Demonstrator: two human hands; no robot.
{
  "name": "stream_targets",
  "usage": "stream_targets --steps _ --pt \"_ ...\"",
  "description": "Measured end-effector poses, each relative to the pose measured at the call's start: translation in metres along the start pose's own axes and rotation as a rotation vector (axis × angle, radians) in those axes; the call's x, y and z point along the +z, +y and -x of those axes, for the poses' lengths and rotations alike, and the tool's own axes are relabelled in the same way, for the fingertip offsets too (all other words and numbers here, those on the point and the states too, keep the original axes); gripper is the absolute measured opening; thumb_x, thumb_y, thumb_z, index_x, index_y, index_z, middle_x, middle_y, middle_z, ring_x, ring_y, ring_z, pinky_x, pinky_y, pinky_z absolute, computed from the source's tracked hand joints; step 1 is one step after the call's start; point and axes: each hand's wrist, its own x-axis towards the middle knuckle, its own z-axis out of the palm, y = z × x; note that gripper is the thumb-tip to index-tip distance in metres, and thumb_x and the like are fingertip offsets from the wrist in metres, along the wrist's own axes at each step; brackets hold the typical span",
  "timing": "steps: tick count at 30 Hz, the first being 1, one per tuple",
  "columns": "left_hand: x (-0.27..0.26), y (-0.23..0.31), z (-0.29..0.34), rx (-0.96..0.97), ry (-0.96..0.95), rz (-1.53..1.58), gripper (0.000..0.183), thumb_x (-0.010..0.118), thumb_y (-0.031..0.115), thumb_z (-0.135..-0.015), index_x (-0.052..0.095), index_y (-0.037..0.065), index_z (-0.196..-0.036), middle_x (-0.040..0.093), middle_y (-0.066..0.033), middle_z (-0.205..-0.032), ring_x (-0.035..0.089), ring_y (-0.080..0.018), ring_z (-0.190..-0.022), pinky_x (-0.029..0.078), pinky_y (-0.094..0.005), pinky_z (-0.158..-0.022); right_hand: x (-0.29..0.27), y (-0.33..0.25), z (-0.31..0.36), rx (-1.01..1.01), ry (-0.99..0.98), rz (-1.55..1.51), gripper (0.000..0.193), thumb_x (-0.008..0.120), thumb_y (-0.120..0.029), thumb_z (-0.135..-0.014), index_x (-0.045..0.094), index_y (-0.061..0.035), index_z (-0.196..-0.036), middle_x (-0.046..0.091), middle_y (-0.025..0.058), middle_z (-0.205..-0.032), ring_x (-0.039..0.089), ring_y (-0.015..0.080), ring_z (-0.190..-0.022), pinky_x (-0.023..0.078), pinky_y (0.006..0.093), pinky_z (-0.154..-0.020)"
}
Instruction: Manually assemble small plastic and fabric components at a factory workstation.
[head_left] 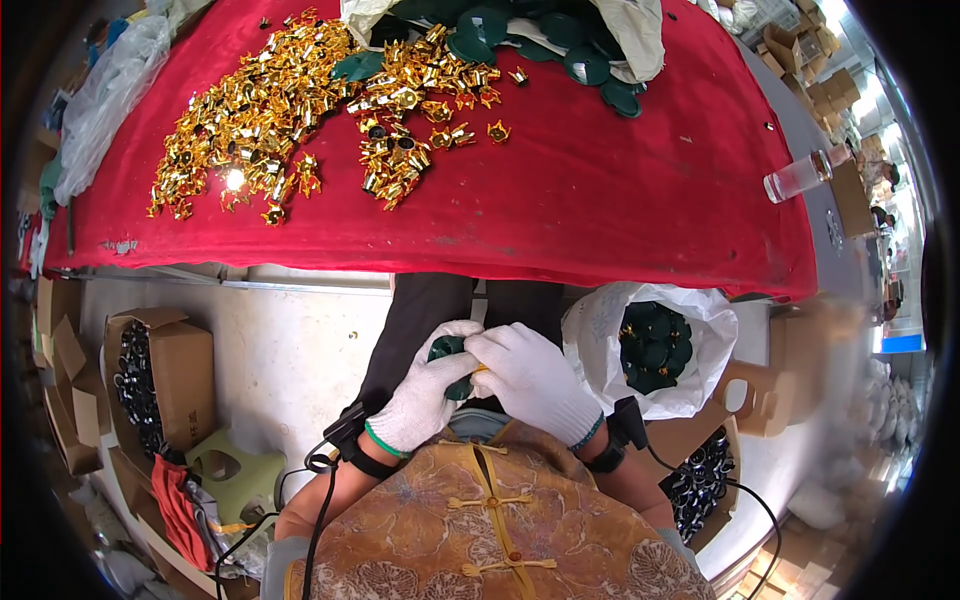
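Note:
Above my lap, my left hand point(415, 398) and my right hand point(535, 378), both in white knitted gloves, meet. The left fingers are wrapped round a dark green round disc point(459, 388), partly covered by the glove. My right fingers are pinched at the disc's right side, where a bit of a small gold piece point(481, 369) shows between them; the rest of it is hidden. On the red-covered table ahead lies a large heap of shiny gold pronged pieces point(270, 110). More green discs point(585, 65) spill from a pale sack point(645, 40) at the far side.
A white bag point(705, 375) of green discs stands right of my knees. Cardboard boxes point(185, 375) with dark shiny parts flank me on both sides. A clear glass cylinder point(797, 178) lies near the table's right edge. The red cloth point(600, 215) hangs over the near edge; black cables run from my wrists.

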Motion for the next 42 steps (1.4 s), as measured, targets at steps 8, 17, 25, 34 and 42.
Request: stream_targets --steps 8,17,25,34,42 --pt "0.002 0.003 -0.003 -0.034 0.005 0.108 0.028 0.057 0.015 -0.109 0.056 0.003 -0.135 0.064 -0.0122 -0.121 0.069 -0.0234 -0.108 0.062 -0.0400 -0.090 0.006 0.001 0.005 0.178 0.028 0.007 0.026 0.072 -0.021 -0.093 0.065 -0.0076 -0.114 0.064 0.0116 -0.107 0.069 0.0345 -0.093 0.058 0.0459 -0.076" --pt "0.001 0.000 -0.006 0.025 0.027 -0.046 0.033 0.057 0.023 -0.112 0.053 0.003 -0.138 0.063 -0.0108 -0.121 0.067 -0.0198 -0.107 0.060 -0.0360 -0.088 0.003 0.003 0.003 0.031 0.129 -0.111 0.026 0.072 -0.021 -0.094 0.067 -0.0089 -0.116 0.063 0.0113 -0.113 0.069 0.0351 -0.092 0.059 0.0441 -0.077" --pt "-0.005 -0.004 -0.007 0.045 -0.009 -0.078 0.037 0.049 0.031 -0.116 0.054 0.002 -0.139 0.063 -0.0097 -0.121 0.065 -0.0161 -0.106 0.056 -0.0326 -0.090 -0.002 -0.008 0.000 0.107 0.002 -0.051 0.030 0.074 -0.027 -0.093 0.066 -0.0110 -0.118 0.062 0.0114 -0.101 0.068 0.0335 -0.085 0.057 0.0441 -0.071" --pt "-0.013 -0.009 -0.011 0.082 0.036 -0.081 0.045 0.049 0.041 -0.115 0.055 0.002 -0.138 0.063 -0.0101 -0.119 0.065 -0.0181 -0.108 0.057 -0.0340 -0.091 0.010 -0.005 0.006 0.136 0.028 -0.124 0.029 0.070 -0.026 -0.096 0.066 -0.0112 -0.121 0.064 0.0133 -0.099 0.069 0.0351 -0.085 0.056 0.0451 -0.071" --pt "-0.010 -0.009 -0.010 0.104 0.060 -0.103 0.045 0.051 0.041 -0.114 0.056 0.003 -0.137 0.062 -0.0081 -0.114 0.064 -0.0159 -0.103 0.056 -0.0322 -0.088 0.014 -0.011 0.002 0.206 0.042 -0.120 0.030 0.071 -0.021 -0.093 0.069 -0.0094 -0.121 0.066 0.0148 -0.102 0.069 0.0369 -0.088 0.056 0.0446 -0.075"
